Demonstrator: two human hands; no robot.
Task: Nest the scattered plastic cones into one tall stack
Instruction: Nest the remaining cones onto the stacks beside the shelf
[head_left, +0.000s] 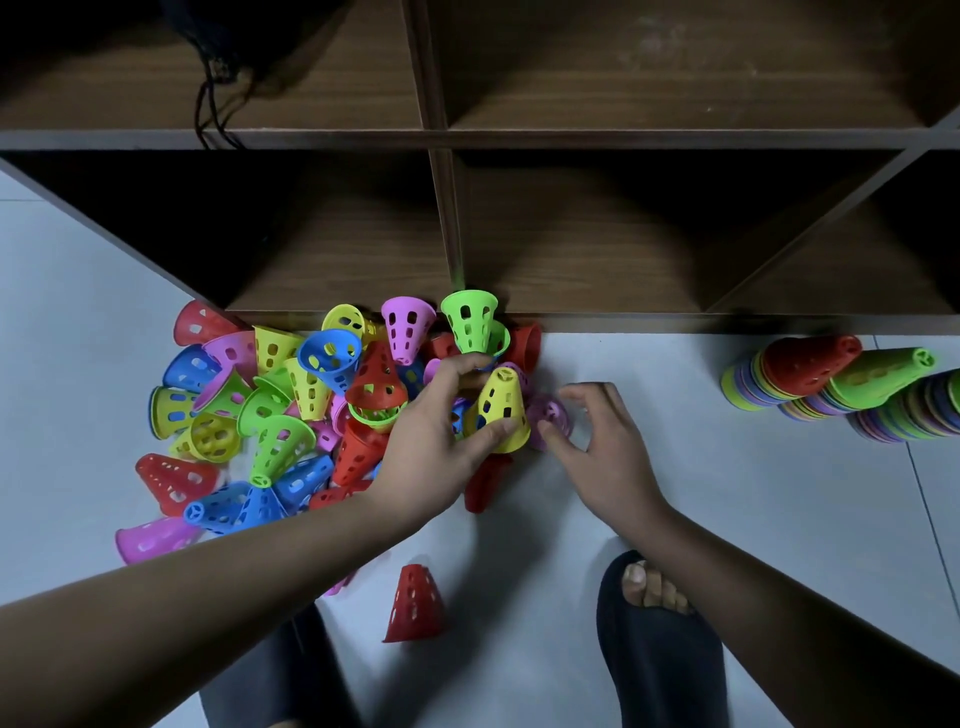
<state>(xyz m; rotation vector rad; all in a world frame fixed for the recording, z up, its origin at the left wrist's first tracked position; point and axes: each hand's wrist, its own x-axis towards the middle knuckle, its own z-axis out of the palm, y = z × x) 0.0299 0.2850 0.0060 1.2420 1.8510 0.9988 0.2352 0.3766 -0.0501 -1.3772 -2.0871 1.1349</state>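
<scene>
- The left grip (434, 447) holds a yellow cone (501, 410), upright, beside the cone pile (270, 405) on the floor (727, 519).
- The right grip (597, 441) curls half-open at a purple cone (553, 413); whether it holds it, I cannot tell.

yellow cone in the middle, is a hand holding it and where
The left hand holds the yellow cone, thumb on its wide lower rim, fingers up by the narrow tip. The right hand is not on it.
</scene>
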